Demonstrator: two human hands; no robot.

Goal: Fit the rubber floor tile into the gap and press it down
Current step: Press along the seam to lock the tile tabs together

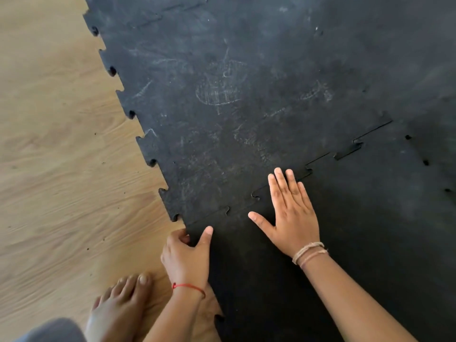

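Note:
A black rubber floor tile [333, 243] lies at the lower right, its toothed far edge meeting the scuffed tile [222, 107] beyond it along a diagonal seam [320, 161]. Near the right end of the seam the teeth stand slightly raised. My left hand [186, 255] grips the tile's near-left corner, thumb on top and fingers curled under the edge. My right hand [291, 213] lies flat, fingers spread, on the tile just beside the seam.
Light wood floor [61, 169] fills the left side, bordered by the mats' jagged puzzle edge [138, 134]. My bare foot [118, 309] stands on the wood at the bottom. More black mat [407, 58] extends to the far right.

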